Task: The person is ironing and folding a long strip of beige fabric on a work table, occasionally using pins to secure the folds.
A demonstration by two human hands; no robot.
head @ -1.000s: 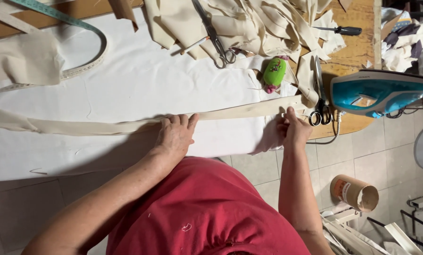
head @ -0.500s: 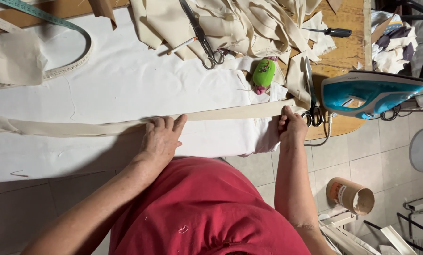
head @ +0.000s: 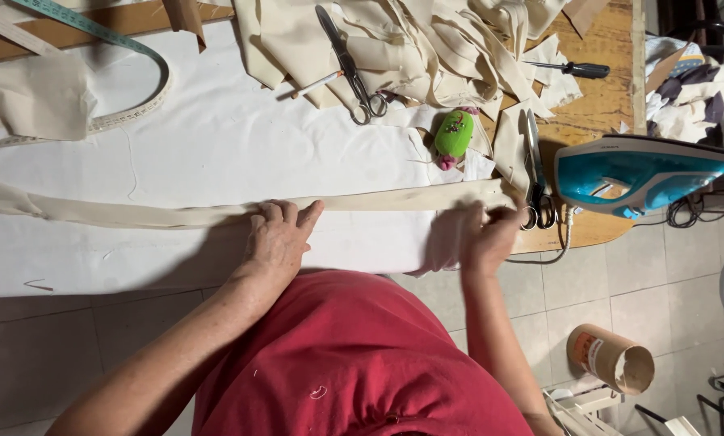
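Note:
A long cream fabric strip (head: pixel 378 199) lies across the white cloth-covered table (head: pixel 216 137), running from the left edge to the table's right end. My left hand (head: pixel 277 241) rests flat on the strip near its middle, with the fingers spread and pressing down. At the strip's right end my right hand (head: pixel 487 236) is blurred, its fingers curled on the strip. A red shirt fills the lower part of the view.
A teal iron (head: pixel 644 171) stands on the wooden right end, beside small scissors (head: pixel 535 190). Behind the strip lie a green pincushion (head: pixel 453 133), large scissors (head: pixel 354 69), a screwdriver (head: pixel 576 69), a pile of cream fabric (head: pixel 442 40) and a measuring tape (head: pixel 95 31). A cardboard tube (head: pixel 612 359) stands on the tiled floor.
My left hand has slid a little left along the strip. My right hand stays at the strip's right end and is now blurred with motion.

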